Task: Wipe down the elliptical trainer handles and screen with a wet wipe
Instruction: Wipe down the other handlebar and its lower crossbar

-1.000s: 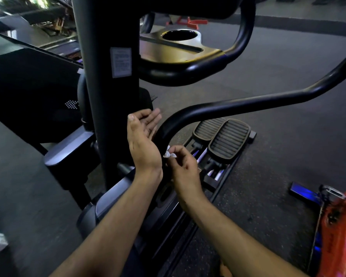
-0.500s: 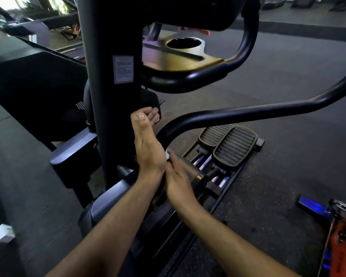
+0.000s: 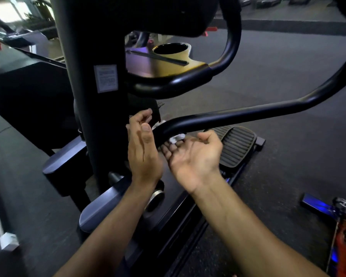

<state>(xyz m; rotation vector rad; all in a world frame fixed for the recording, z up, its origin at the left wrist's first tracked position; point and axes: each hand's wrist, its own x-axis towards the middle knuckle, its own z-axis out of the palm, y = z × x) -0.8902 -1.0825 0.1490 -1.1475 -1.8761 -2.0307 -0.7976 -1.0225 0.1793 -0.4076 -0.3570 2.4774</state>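
**Wipe wrapped round the low bend of the moving handle**

The right hand [image 3: 194,154] lies palm up beneath the curved handle bar [image 3: 238,114], its fingers loosely spread, the fingertips touching a white wet wipe [image 3: 177,137] bunched against the bar's underside. The left hand [image 3: 143,148] stands edge-on just beside it, fingers relaxed and slightly bent, next to the black upright column [image 3: 92,108]; another bit of white shows above the bar near those fingers. Beyond the hands sits a ribbed foot pedal [image 3: 238,146]. Farther up, a fixed loop handle [image 3: 188,82] frames a tray with a cup holder [image 3: 171,49]
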